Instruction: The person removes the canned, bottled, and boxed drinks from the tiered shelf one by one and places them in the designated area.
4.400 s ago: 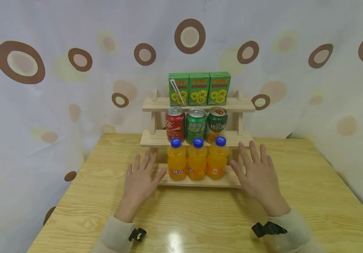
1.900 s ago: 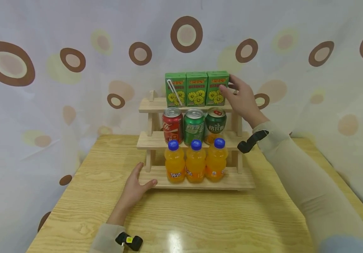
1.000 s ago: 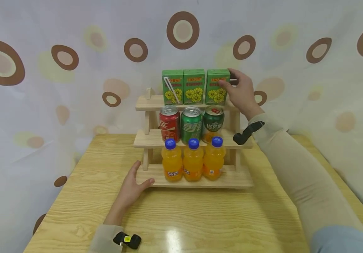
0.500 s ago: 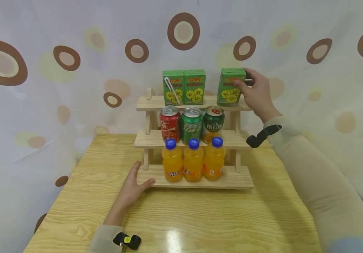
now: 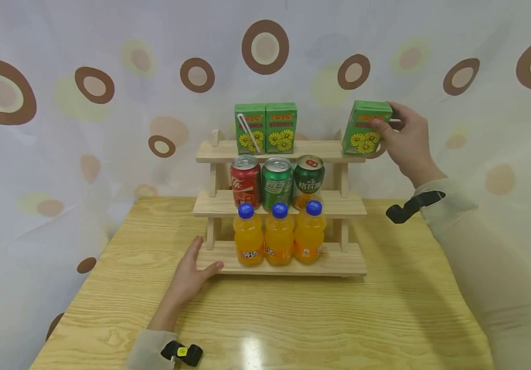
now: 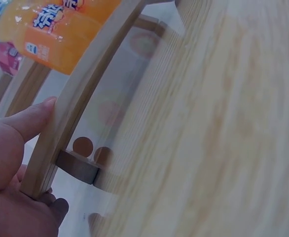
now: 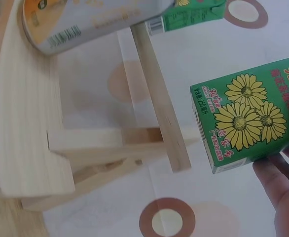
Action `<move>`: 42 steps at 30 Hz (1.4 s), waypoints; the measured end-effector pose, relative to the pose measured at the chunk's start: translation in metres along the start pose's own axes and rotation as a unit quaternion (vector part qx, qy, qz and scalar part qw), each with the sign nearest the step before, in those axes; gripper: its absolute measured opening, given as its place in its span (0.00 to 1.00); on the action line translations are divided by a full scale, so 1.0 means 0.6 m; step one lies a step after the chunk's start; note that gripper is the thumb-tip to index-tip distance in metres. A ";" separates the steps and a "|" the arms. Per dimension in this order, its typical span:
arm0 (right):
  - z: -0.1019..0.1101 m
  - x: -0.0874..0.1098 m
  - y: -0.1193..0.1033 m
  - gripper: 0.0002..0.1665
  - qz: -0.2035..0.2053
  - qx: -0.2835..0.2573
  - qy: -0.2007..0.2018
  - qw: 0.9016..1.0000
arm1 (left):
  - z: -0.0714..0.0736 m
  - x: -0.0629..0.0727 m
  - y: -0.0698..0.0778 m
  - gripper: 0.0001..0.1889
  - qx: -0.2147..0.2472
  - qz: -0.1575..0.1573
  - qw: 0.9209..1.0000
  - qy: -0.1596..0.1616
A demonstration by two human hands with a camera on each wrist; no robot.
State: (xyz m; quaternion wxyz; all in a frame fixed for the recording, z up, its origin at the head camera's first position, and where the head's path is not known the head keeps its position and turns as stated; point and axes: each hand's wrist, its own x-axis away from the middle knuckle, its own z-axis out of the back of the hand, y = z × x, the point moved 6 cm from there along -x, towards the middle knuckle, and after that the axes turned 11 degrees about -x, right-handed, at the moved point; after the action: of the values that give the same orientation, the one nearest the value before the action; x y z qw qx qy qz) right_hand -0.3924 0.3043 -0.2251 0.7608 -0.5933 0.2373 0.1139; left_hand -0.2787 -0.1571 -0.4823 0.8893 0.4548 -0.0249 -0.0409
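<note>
My right hand (image 5: 409, 141) pinches a green drink carton (image 5: 365, 131) with yellow flowers between thumb and fingers. In the right wrist view the carton (image 7: 248, 113) is apart from the top shelf board (image 7: 164, 103). My left hand (image 5: 189, 272) grips the left end of the bottom tier of a wooden three-tier display stand (image 5: 348, 261). Its thumb lies on the board's front edge in the left wrist view, with fingers (image 6: 51, 203) curled round the end. Two more green cartons (image 5: 280, 128) stand side by side on the top tier, the left one with a white straw on its front.
On the middle tier stand a red can (image 5: 245, 182), a green can (image 5: 277, 182) and a dark green can (image 5: 308, 180). Three orange soda bottles (image 5: 279, 236) with blue caps stand on the bottom tier. The stand sits on a wooden table (image 5: 256, 318) before a patterned curtain (image 5: 154, 41).
My right hand has taken hold of the rightmost carton and moved it right, away from the other two. My left hand has gone from spread beside the stand to gripping its bottom tier.
</note>
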 end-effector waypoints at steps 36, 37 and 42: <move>0.071 0.080 0.161 0.35 -0.059 0.068 0.015 0.996 | -0.002 0.005 -0.005 0.52 0.013 0.009 1.000 -0.008; 0.069 0.082 0.168 0.35 -0.064 0.069 0.012 0.996 | -0.001 0.005 -0.005 0.52 0.014 0.009 1.000 -0.008; 0.057 0.094 0.208 0.37 -0.085 0.073 -0.009 0.994 | -0.001 0.002 -0.003 0.51 0.010 0.007 1.000 -0.004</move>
State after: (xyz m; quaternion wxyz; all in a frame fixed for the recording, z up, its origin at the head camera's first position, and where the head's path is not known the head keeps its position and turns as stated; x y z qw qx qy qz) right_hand -0.3928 0.3644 -0.3531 0.8113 -0.5527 0.1867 0.0371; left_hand -0.2777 -0.1579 -0.4841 0.8847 0.4636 -0.0321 -0.0367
